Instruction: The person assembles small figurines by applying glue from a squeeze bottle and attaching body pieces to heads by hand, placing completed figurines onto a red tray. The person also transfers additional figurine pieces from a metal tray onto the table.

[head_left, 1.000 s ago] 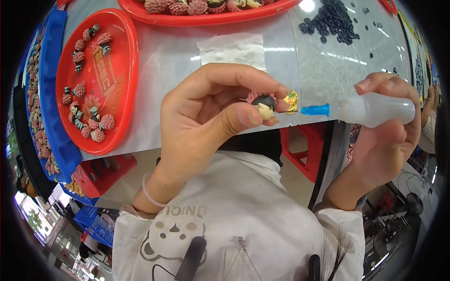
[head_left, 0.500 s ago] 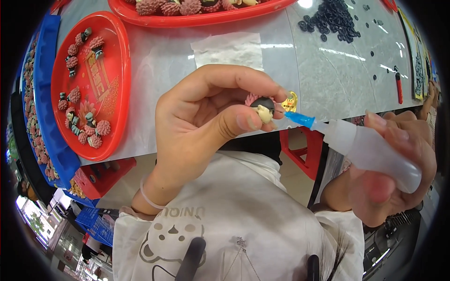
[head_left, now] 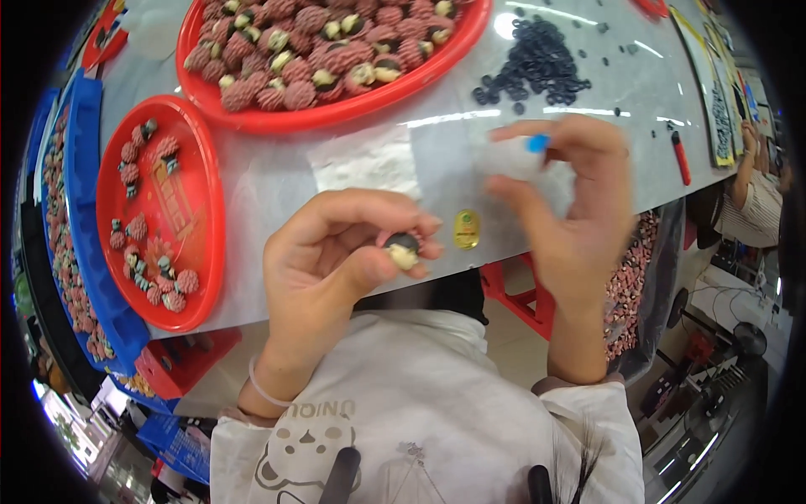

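Between thumb and fingers, my left hand (head_left: 306, 273) pinches a small figurine (head_left: 404, 250) with a pink textured part, a black middle and a cream end. It is held above the table's near edge. Farther right, my right hand (head_left: 583, 206) is smeared by motion, its fingers curled round a whitish squeeze bottle (head_left: 510, 158) with a blue tip. The bottle is over the table, between a white tissue sheet (head_left: 365, 164) and the pile of small dark rings (head_left: 541, 63). A gold oval sticker (head_left: 466, 229) lies on the table between my hands.
A large red tray (head_left: 294, 123) heaped with similar figurines stands at the back. Left of my hands is a smaller red tray (head_left: 220, 227) with several figurines. A blue crate (head_left: 88, 151) borders the left side. A red-handled tool (head_left: 680, 158) lies at right; another person's arm (head_left: 745, 164) shows beyond.
My right hand has drawn the bottle away from the figurine and moved it up over the table. My left hand still grips the figurine. The view has shifted, showing more of the large tray.
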`<state>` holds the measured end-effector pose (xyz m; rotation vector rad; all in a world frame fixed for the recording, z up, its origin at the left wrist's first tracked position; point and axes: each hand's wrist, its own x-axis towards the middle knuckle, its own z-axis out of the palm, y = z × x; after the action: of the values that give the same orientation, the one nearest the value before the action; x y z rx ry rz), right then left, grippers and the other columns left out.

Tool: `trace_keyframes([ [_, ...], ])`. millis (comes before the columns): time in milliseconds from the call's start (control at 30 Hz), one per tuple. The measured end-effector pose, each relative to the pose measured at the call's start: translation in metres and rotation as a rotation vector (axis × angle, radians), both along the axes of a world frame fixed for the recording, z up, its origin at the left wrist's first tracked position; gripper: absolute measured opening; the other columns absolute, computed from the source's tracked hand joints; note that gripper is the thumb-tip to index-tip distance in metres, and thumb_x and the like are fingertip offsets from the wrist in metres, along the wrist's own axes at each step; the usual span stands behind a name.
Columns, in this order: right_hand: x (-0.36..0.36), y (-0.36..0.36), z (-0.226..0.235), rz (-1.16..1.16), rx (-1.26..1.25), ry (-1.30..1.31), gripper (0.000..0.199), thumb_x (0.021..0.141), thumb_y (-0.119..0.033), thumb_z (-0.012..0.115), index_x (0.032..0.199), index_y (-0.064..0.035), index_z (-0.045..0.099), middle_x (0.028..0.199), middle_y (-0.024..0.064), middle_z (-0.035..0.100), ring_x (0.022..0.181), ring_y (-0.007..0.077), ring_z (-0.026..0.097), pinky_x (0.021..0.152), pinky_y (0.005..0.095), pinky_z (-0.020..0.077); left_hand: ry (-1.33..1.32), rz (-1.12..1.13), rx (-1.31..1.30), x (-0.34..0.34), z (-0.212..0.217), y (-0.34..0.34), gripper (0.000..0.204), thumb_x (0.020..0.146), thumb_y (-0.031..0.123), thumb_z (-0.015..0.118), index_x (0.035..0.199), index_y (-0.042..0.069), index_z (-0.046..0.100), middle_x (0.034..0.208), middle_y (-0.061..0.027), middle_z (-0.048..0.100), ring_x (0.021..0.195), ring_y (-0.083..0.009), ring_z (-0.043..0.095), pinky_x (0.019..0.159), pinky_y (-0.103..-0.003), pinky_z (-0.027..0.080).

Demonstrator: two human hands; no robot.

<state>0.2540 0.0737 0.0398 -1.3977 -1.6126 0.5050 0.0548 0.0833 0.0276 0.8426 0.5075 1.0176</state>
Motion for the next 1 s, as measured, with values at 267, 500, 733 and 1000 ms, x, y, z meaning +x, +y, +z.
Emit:
trace_keyframes([
  [267,0.054,0.017,0.019,-0.066,0.02,-0.165,0.019,0.073,0.006,0.059,0.092,0.0015,0.06,0.09,0.0089,0.062,0.08,0.0141,0.058,0.074,0.0238,0.0444,0.214,0.041,-0.042,0.005,0.01,-0.002,0.036,0.078,0.029,0.065,0.092,0.001,0.05,0.088,-0.0138,0.055,0.074,-0.0179,0.059,0.057,-0.021,0.048],
  [500,0.156,0.069,0.02,-0.339,-0.18,-0.238,0.021,0.076,-0.005,0.061,0.096,0.0001,0.061,0.089,0.0066,0.062,0.081,0.0112,0.058,0.074,0.022,0.044,0.091,-0.032,-0.022,0.003,0.006,0.002,0.027,0.081,0.015,0.062,0.096,-0.006,0.053,0.093,-0.0169,0.057,0.081,-0.021,0.06,0.067,-0.029,0.053],
  [733,0.152,0.11,0.005,-0.269,-0.066,-0.442,0.02,0.077,-0.009,0.06,0.094,0.0006,0.061,0.087,0.0068,0.063,0.077,0.0126,0.058,0.069,0.023,0.0445,0.07,-0.063,-0.022,0.003,0.005,0.001,0.024,0.081,0.01,0.061,0.097,-0.006,0.053,0.094,-0.017,0.057,0.083,-0.0208,0.06,0.068,-0.029,0.053],
  [1000,0.106,0.066,0.033,-0.062,-0.043,0.09,0.02,0.079,-0.005,0.055,0.097,0.0014,0.057,0.094,0.008,0.057,0.081,0.0164,0.056,0.071,0.0262,0.0425,0.192,0.012,-0.094,0.003,0.01,-0.004,0.034,0.077,0.026,0.066,0.091,-0.001,0.052,0.087,-0.0159,0.056,0.073,-0.0192,0.06,0.058,-0.024,0.051],
])
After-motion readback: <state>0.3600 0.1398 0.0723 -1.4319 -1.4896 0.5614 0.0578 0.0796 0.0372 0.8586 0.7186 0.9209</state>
